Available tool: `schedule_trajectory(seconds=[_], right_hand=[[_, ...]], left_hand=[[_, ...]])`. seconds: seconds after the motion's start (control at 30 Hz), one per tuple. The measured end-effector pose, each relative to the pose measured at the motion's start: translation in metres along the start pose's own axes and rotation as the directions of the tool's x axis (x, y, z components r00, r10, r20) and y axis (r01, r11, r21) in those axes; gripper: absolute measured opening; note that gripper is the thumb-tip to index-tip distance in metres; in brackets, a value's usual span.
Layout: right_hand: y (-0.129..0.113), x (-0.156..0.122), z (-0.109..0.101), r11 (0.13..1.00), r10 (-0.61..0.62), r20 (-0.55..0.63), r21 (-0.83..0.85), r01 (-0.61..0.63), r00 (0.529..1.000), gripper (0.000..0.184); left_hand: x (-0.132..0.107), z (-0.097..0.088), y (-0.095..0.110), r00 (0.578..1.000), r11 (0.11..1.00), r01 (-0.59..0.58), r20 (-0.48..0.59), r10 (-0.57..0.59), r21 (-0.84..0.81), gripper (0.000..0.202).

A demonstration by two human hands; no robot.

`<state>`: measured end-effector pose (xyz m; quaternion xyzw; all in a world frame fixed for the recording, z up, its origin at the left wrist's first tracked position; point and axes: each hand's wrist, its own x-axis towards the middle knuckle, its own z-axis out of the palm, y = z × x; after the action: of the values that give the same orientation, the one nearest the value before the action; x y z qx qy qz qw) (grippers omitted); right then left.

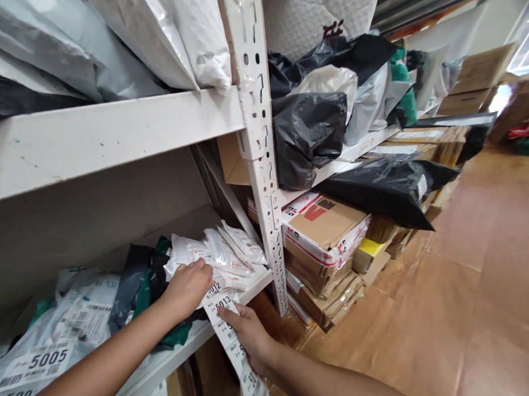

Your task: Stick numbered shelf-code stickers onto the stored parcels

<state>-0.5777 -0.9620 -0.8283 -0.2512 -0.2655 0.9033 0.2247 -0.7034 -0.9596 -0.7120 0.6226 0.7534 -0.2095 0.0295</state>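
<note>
A long strip of white number labels [230, 336] hangs from my right hand [254, 334]. My thumb presses on it near the label reading 5013, and its lower end drops out of view at the bottom. My left hand [189, 289] is at the strip's upper end, beside the 5012 label, with its fingers curled. What its fingertips pinch is hidden. Just beyond it, several small white parcels [225, 251] lie on the lower shelf [262, 278]. Dark and green bags [140, 281] lie behind my left forearm. A grey parcel [86, 311] with a 5005 label sits at left.
A white perforated shelf post [259, 145] stands right of my hands. Overhead runs a thick shelf beam [110, 138] loaded with bags. To the right are black bags [309, 133], a taped carton [328, 227], flattened cardboard and the brown floor [431, 325].
</note>
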Motion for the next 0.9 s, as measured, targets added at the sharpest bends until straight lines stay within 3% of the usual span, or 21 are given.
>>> schedule_trajectory(seconds=[0.13,0.23,0.3,0.4,0.47,0.53,0.63,0.73,0.83,0.9], right_hand=[[0.025,-0.006,-0.036,0.971,0.025,0.081,-0.239,-0.005,0.996,0.056],[0.025,-0.010,-0.056,0.936,0.114,0.164,-0.350,-0.050,0.980,0.055],[0.008,-0.010,-0.060,0.926,0.124,0.237,-0.377,-0.027,0.964,0.049],[-0.030,-0.008,-0.058,0.941,0.081,0.357,-0.334,0.047,0.931,0.044],[-0.051,-0.005,-0.055,0.953,0.038,0.395,-0.292,0.086,0.918,0.043],[-0.063,-0.002,-0.054,0.960,-0.001,0.397,-0.257,0.112,0.918,0.043],[-0.066,0.002,-0.055,0.972,-0.028,0.400,-0.204,0.119,0.916,0.048],[-0.062,0.005,-0.055,0.969,-0.010,0.393,-0.224,0.106,0.919,0.042],[-0.057,0.008,-0.053,0.959,0.013,0.361,-0.270,0.090,0.933,0.043],[-0.053,0.011,-0.051,0.965,-0.014,0.324,-0.242,0.097,0.946,0.044]], left_hand=[[-0.004,0.000,0.000,0.999,0.999,0.034,-0.022,-0.035,-0.041,0.026],[-0.008,0.002,-0.002,0.992,0.990,0.040,-0.115,-0.055,-0.132,0.029],[-0.009,0.006,-0.004,0.979,0.985,-0.014,-0.204,-0.021,-0.170,0.033],[-0.006,0.010,-0.008,0.954,0.945,-0.083,-0.301,-0.016,-0.315,0.021],[-0.001,0.009,-0.011,0.934,0.899,-0.138,-0.357,-0.022,-0.416,0.025],[0.005,0.004,-0.013,0.920,0.863,-0.233,-0.390,0.046,-0.448,0.031],[0.011,-0.005,-0.012,0.924,0.841,-0.318,-0.343,0.170,-0.438,0.040],[0.014,-0.008,-0.006,0.948,0.897,-0.268,-0.264,0.179,-0.352,0.044],[0.015,-0.002,0.002,0.972,0.950,-0.195,-0.180,0.154,-0.243,0.030],[0.015,0.002,0.005,0.978,0.942,-0.192,-0.129,0.162,-0.276,0.024]])
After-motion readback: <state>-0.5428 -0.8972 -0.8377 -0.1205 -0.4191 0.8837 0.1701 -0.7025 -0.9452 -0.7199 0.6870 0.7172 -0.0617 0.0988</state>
